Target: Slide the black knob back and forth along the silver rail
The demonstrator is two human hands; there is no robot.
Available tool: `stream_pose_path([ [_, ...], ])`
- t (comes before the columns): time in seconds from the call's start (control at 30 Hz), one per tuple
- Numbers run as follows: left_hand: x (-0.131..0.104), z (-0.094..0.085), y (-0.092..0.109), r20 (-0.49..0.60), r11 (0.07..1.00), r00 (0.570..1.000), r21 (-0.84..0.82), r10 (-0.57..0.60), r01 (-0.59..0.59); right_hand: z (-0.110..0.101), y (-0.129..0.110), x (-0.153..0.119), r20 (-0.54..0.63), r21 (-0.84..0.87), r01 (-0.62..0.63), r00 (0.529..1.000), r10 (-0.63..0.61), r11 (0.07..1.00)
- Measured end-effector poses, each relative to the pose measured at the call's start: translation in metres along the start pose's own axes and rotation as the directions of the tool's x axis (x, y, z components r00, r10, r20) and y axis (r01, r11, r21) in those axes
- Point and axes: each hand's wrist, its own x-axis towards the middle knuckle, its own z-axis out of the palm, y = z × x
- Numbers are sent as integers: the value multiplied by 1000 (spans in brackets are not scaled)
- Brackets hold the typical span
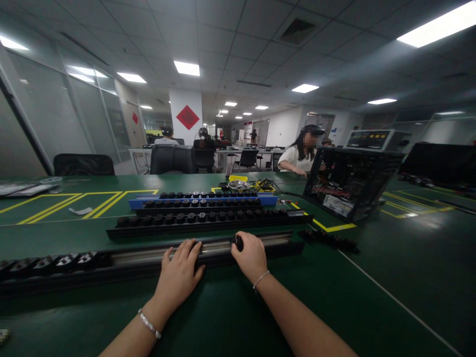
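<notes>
A long black rail [145, 258] with a shiny inner channel lies across the front of the green table. My left hand [180, 272] rests on it near the middle, its fingers spread along the channel and holding nothing. Over the rail's right part, my right hand [252, 255] pinches a small round black part [237, 242], mostly covered by the fingers. Several black parts with light tops [67, 262] sit in a row in the rail's left end. Behind it stands another black rail [208, 225], filled with similar parts.
Farther back is a blue rail [267, 200] with a row of parts. A dark cluster of small parts [330, 240] lies at right. An open computer case [349, 183] stands beyond it, with a seated person [301, 151] behind. A metal dish [239, 185] and cables [265, 185] are nearby.
</notes>
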Motion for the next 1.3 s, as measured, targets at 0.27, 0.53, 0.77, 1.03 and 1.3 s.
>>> stream_pose_path([
  [0.27, 1, 2, -1, -5, 1000, 1000, -12, 0, 0, -8, 15, 3, -25, -55, -59, 998, 58, 997],
  [0.53, 1, 1, 0, 10, 1000, 1000, -27, -12, 12, -20, 29, 7, -23, -107, -117, 993, 115, 987],
  [0.77, 0, 1, -1, 0, 999, 1000, -43, -3, 3, -27, 41, 10, -40, -158, -155, 988, 151, 975],
  [1.03, -1, 1, -2, -5, 999, 1000, -39, 2, -3, -38, 67, 17, -109, -253, -226, 973, 204, 941],
  [1.3, -1, 4, -3, -11, 1000, 1000, -31, 7, -7, -42, 86, 19, -156, -290, -274, 959, 237, 917],
])
